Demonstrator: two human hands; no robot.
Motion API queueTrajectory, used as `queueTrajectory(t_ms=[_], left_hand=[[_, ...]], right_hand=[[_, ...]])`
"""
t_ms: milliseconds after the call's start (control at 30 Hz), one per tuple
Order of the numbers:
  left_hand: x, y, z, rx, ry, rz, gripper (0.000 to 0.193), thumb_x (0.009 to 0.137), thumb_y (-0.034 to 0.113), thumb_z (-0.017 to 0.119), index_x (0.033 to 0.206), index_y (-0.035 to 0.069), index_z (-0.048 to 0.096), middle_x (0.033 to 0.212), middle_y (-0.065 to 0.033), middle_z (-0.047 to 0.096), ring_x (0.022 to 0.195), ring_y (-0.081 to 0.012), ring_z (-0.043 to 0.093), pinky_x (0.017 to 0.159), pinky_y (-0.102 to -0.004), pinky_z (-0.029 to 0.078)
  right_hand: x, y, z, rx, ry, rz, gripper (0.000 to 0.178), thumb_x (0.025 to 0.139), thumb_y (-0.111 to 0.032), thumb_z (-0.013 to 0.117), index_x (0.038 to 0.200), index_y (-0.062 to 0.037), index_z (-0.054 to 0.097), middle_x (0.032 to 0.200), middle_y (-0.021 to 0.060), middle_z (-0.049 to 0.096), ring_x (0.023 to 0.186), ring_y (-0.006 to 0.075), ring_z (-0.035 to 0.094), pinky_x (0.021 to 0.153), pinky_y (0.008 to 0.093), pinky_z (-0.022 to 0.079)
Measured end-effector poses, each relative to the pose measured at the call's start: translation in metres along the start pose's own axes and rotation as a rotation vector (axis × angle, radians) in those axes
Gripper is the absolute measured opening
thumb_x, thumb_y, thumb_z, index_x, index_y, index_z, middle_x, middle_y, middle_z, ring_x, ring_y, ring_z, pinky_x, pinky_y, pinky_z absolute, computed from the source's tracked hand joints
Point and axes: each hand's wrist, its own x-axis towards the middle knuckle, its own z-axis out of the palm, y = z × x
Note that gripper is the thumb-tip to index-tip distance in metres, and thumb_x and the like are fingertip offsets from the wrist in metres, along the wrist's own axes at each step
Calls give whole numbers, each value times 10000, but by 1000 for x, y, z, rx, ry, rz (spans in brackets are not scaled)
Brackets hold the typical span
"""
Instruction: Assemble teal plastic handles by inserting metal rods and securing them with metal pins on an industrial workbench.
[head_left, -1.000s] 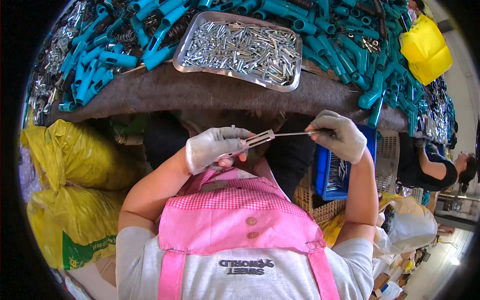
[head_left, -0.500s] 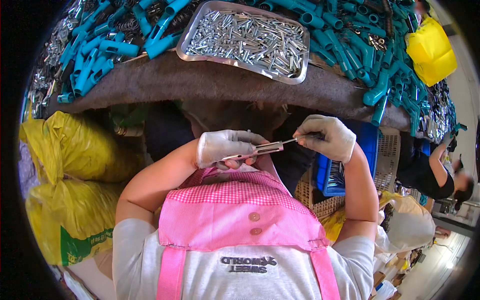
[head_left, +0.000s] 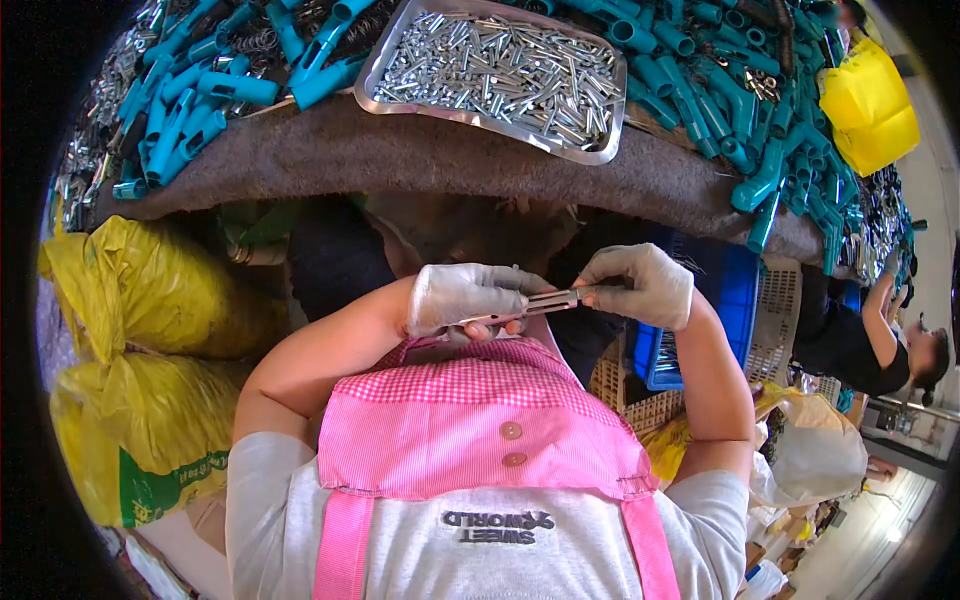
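My left hand [head_left: 462, 296], in a whitish glove, grips a slim forked metal piece [head_left: 548, 299] close to my chest. My right hand [head_left: 640, 283], also gloved, pinches the right end of that piece, fingers closed on it. The two hands nearly touch above my pink checked apron [head_left: 470, 420]. On the brown-covered table, straight ahead, lies a shiny metal tray [head_left: 400, 100] filled with several small metal pins [head_left: 500, 75]. Teal plastic handles [head_left: 200, 90] are piled on both sides of the tray.
Yellow sacks [head_left: 150, 300] stand at my left. A blue crate [head_left: 700, 330] and a pale slotted basket [head_left: 775, 320] sit at my right under the table edge. Another person [head_left: 870, 340] in dark clothes works at the far right. A yellow bag [head_left: 865, 105] lies on the table's right end.
My right hand has moved left toward my left hand, sliding along the metal piece until the hands almost meet. The view has tilted down slightly.
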Motion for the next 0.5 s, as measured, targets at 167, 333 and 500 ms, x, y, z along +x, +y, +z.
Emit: queueTrajectory(t_ms=[167,333,500], left_hand=[[7,-8,-4,42,52,12,478,894,178,518,1350,75,418,827,-43,541,537,-35,394,437,-155,326],[17,-18,-14,-66,-17,62,464,902,200,549,1334,75,436,829,-39,541,620,-39,446,464,-136,343],[16,-23,-13,-227,-9,172,417,905,173,551,1301,76,460,822,-45,537,596,-30,454,454,-113,345]], right_hand=[[-1,6,8,-1,84,53,186,756,-19,701,935,14,664,867,65,638,705,106,600,626,233,474],[-1,10,14,402,166,166,278,774,-24,700,1037,16,620,896,79,644,753,119,615,665,228,498],[-8,25,25,705,364,125,219,843,-78,647,1026,26,588,819,74,639,729,123,619,657,248,513]])
